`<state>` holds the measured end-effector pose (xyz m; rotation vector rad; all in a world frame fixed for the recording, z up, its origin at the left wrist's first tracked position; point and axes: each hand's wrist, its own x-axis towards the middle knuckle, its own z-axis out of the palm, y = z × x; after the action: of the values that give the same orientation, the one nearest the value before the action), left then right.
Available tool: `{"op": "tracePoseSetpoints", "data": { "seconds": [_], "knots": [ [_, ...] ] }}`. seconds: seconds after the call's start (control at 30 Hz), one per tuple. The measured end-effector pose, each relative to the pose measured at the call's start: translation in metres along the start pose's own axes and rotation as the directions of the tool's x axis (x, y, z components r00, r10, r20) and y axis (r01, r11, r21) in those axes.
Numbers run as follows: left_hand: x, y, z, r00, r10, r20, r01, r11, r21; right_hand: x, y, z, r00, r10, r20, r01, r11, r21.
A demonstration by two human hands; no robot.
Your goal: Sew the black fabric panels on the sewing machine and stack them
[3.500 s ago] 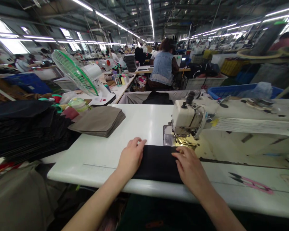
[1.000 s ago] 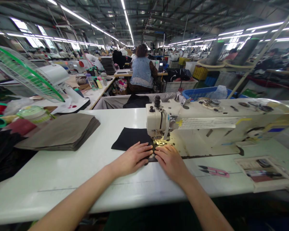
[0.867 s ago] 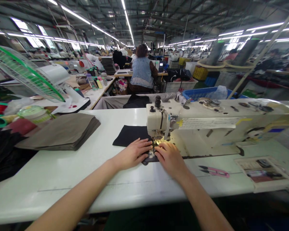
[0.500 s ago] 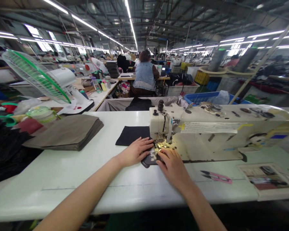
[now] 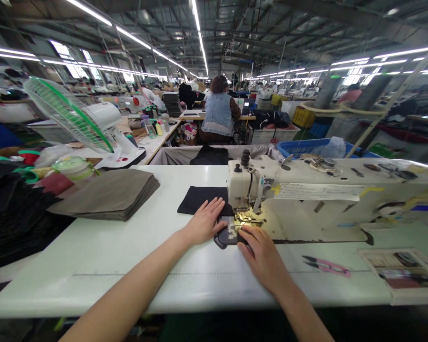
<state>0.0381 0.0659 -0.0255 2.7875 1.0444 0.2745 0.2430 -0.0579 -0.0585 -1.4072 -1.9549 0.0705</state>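
A black fabric piece (image 5: 199,199) lies flat on the pale table, its right part running to the needle area of a cream sewing machine (image 5: 306,175). My left hand (image 5: 207,221) rests on the fabric's near edge, fingers spread and the thumb by the machine's base. On the right of the brass-coloured plate (image 5: 248,219), close in front of it, is my right hand (image 5: 258,247), its fingers bent down over a small dark piece at the base's front edge. Whether its fingertips pinch that piece is hidden.
Grey-brown fabric sheets (image 5: 107,192) are stacked at the left, near a white and green fan (image 5: 74,116). Pink-handled snips (image 5: 328,267) and a tray (image 5: 395,285) lie at the right. Beyond a blue basket (image 5: 303,147), a person (image 5: 217,111) sits facing away.
The view has shifted slightly, so the scene sits a little further right. My left hand has drawn back slightly from the needle area, its fingers now angled more upward.
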Motion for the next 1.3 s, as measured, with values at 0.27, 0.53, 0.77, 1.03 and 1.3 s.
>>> {"op": "tracePoseSetpoints", "data": {
  "seconds": [0.27,0.53,0.77,1.03,1.3],
  "knots": [
    [-0.035,0.010,-0.008,0.997,-0.050,0.062,0.043,0.994,0.104,-0.015,0.014,-0.008,0.996,0.049,-0.074,-0.049,0.999,-0.003],
    [-0.044,0.017,-0.021,0.987,-0.128,-0.098,0.126,0.992,-0.022,-0.015,0.013,-0.008,0.998,0.034,-0.057,-0.035,0.999,-0.001],
    [-0.042,-0.019,-0.034,0.423,-0.715,-0.557,0.156,0.663,-0.732,-0.015,0.014,-0.008,0.998,0.032,-0.059,-0.033,0.999,-0.006],
    [-0.082,0.007,-0.015,0.989,-0.076,-0.129,0.084,0.995,0.058,-0.001,-0.015,-0.012,0.990,0.061,-0.127,-0.059,0.998,0.015],
    [-0.070,0.052,-0.044,0.986,-0.164,0.021,0.157,0.966,0.203,-0.004,-0.028,0.003,0.997,-0.002,0.077,-0.001,0.999,0.036]
  ]
}}
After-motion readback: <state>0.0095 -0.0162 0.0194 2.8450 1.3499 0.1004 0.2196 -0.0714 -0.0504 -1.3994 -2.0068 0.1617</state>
